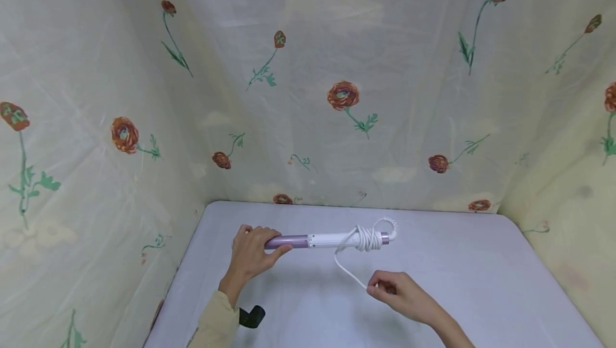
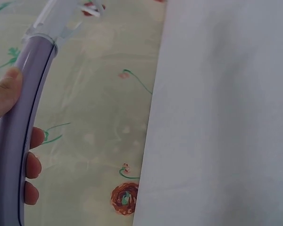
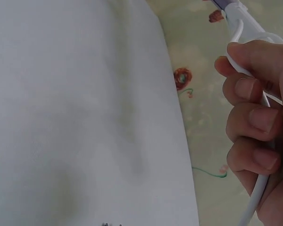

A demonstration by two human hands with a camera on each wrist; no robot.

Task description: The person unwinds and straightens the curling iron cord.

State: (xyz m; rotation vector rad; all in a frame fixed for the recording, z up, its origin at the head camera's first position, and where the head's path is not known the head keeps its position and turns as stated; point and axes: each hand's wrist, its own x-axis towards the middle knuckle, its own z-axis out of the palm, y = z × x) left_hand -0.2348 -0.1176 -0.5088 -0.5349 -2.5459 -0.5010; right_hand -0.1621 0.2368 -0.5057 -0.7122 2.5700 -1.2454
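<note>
A curling iron (image 1: 321, 240) with a lilac barrel and white handle is held level above the white table (image 1: 481, 273). My left hand (image 1: 251, 254) grips the lilac barrel (image 2: 19, 127), fingers curled round it. A white cord (image 1: 366, 238) is wound in several loops round the handle's right end. One loose strand hangs down to my right hand (image 1: 399, 293), which pinches the cord (image 3: 259, 188) with its fingers curled round it. In the right wrist view the handle's end (image 3: 240, 12) shows above the fingers.
Floral cloth (image 1: 308, 86), pale yellow with red flowers, walls in the table at the back and on both sides. A black wrist strap (image 1: 252, 316) sits on my left forearm. Bare white tabletop (image 3: 75, 117) spreads below both hands.
</note>
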